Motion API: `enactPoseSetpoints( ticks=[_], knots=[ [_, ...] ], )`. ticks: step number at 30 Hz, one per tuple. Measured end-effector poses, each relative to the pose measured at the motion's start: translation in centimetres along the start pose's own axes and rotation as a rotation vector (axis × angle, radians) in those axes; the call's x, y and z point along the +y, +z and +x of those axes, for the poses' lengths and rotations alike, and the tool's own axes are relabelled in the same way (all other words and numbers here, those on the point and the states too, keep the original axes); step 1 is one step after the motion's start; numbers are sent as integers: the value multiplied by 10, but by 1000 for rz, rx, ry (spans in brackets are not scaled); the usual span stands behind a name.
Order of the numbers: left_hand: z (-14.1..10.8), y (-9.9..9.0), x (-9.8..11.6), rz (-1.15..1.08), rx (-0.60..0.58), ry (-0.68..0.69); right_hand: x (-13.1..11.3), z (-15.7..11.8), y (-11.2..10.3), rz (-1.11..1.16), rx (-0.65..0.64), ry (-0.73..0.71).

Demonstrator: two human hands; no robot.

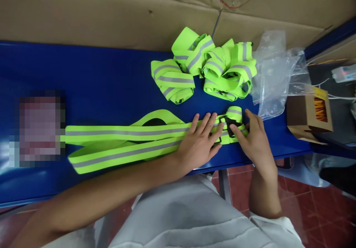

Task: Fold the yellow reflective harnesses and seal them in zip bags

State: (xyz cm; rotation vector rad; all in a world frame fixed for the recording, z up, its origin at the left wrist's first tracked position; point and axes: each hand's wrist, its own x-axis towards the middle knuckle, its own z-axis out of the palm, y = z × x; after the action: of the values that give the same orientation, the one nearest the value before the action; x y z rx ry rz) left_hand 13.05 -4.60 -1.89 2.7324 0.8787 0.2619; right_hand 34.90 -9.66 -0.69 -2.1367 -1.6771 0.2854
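Observation:
A neon green strap with a grey stripe [125,132] lies stretched out in loops along the blue table. My left hand [198,138] rests flat on the strap near its right end, fingers spread. At that end is a black buckle [230,125], beside a small rolled part of the strap [234,113]. My right hand [254,133] is curved around this end, thumb at the buckle and index finger beside the roll, thumb and fingers apart.
Several bundled green straps [178,81] lie behind the hands. Clear plastic bags [274,81] and an open cardboard box [300,114] are at the right. A blurred-out item [41,129] lies at the left on the blue table [83,85]. A cardboard-covered wall [111,14] stands behind.

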Motion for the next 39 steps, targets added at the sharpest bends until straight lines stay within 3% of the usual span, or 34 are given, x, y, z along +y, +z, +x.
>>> enactPoseSetpoints(
  ticks=[6, 11, 13, 18, 22, 26, 31, 33, 36, 39],
  knots=[
    [-15, -11, -8, 30, -78, 53, -11, -2, 3, -26, 97, -9],
    [-37, -13, -25, 13, -76, 139, -18, -5, 2, 82, 17, -42],
    [-40, -11, -28, -11, -51, 151, -26, -7, 0, 50, 44, -34],
    [-29, -8, -25, -16, -11, 119, -52, -4, 0, -165, 179, -143],
    [-14, -2, -19, 37, 26, 69, -58, 4, 18, -310, 217, -215],
    [-8, 5, -18, 64, 96, 74, -58, 3, 24, -236, 102, -246],
    [-12, 5, -18, 72, 168, 66, -46, 0, -8, 106, -141, -269],
    [-13, 2, -17, 71, 168, 68, -33, 5, -12, 132, -90, -222],
    [-11, -7, -17, 66, 108, 65, -12, 12, 2, 41, 60, -89],
    [-10, -20, -28, 46, -2, 77, -4, 12, 22, 9, 33, -30]
  ],
)
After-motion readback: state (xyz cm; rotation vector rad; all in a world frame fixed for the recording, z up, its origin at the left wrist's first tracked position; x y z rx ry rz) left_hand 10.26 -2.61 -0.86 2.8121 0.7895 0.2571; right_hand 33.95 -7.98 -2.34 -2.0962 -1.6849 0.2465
